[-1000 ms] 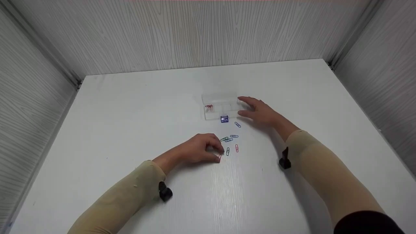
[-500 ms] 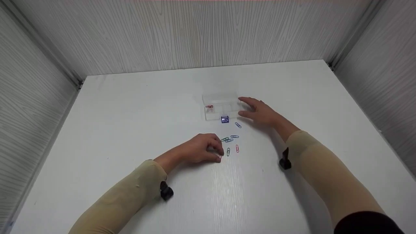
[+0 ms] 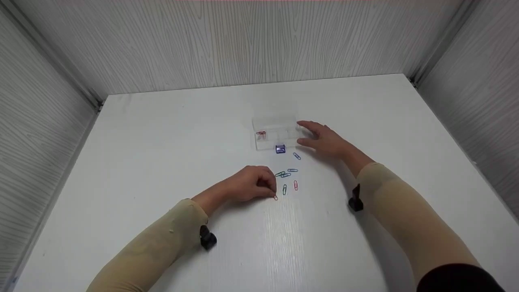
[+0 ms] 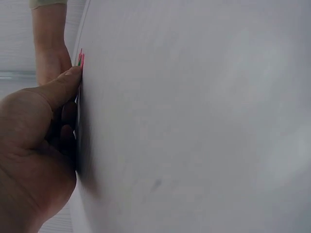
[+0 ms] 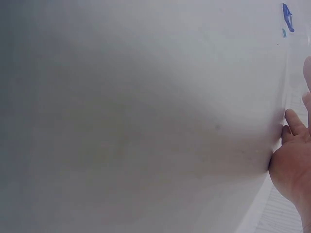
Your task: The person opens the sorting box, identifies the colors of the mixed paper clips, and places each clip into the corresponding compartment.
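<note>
Near the middle of the table my left hand pinches a small red paper clip between thumb and fingertips, close over the surface. In the left wrist view, red wire shows past the thumb tip of the left hand. My right hand rests at the right end of a clear compartment box, its fingers and thumb spread and touching it. The box's lid is raised. Red paper clips lie in its left compartment. A blue latch shows at the box's front.
Right of my left hand lie a green paper clip and a red paper clip. Several green and blue clips lie above them, and a blue clip sits near the box. Pale panels wall the white table.
The fingers of my left hand have closed in on the red paper clip, and its end now pokes out below them. The right hand and the box stay put.
</note>
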`<state>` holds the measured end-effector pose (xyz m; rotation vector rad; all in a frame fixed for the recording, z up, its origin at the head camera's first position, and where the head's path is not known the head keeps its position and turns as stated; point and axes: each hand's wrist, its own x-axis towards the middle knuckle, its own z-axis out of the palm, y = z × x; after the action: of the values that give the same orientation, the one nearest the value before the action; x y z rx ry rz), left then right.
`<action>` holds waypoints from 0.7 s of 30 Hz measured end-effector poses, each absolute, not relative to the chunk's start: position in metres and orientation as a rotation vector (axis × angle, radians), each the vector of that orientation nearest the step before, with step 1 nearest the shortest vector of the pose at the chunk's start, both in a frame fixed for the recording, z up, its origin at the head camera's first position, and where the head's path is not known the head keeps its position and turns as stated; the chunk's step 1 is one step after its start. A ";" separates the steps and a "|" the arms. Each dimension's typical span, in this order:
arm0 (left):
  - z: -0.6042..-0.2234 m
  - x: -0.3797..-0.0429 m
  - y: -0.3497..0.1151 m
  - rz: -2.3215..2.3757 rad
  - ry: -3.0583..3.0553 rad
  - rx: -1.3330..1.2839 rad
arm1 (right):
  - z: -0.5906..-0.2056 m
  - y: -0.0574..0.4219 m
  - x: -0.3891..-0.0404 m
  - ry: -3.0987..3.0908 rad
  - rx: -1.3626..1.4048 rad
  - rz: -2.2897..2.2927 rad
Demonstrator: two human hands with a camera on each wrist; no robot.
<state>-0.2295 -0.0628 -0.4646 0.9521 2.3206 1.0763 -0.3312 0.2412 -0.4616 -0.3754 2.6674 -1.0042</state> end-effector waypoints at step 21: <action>-0.461 -0.229 -0.064 1.036 2.311 1.000 | -0.462 0.242 -0.332 2.662 -0.363 -0.998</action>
<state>-0.2291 -0.0640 -0.4614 0.9998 2.3108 1.0362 -0.3317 0.2420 -0.4622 -0.3634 2.6619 -0.9975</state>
